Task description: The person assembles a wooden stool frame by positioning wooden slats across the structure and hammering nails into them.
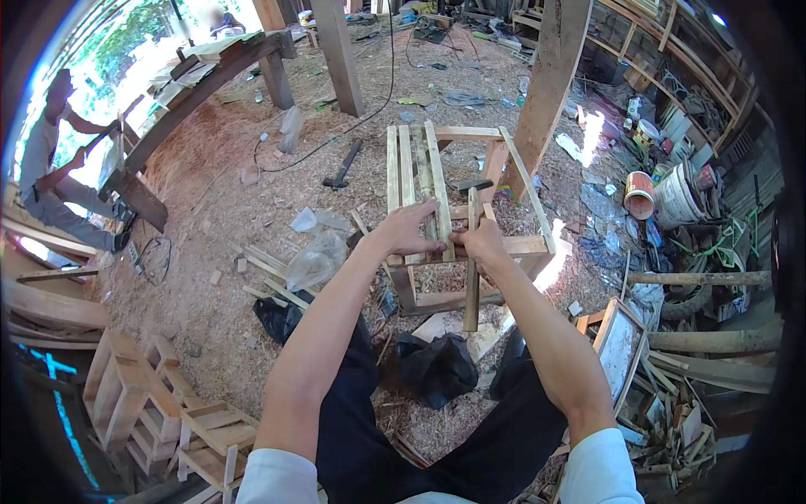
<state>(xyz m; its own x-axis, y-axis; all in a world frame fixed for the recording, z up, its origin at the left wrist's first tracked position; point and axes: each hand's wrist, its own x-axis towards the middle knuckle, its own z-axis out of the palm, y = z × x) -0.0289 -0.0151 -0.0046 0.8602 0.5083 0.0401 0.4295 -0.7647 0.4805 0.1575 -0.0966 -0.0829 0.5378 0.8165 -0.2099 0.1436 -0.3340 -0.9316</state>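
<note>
In front of me stands a small wooden stool frame (527,245) with several slats (405,164) laid lengthwise across its left part. My left hand (410,228) reaches over the near ends of the slats, its fingers closed on one slat (438,181). Close beside it, my right hand (480,240) grips a hammer (472,294) by the handle, head up and handle end pointing down toward me. The fingertips of both hands nearly meet at the slat ends. Whether a nail is between them cannot be made out.
Another hammer (342,165) lies on the shavings-covered ground. Plastic bags (317,262) and a black bag (435,368) lie near my legs. A wooden post (550,92) rises behind the frame. Buckets (678,197) stand right; wooden pieces (138,386) are stacked left. Another person (63,168) works at far left.
</note>
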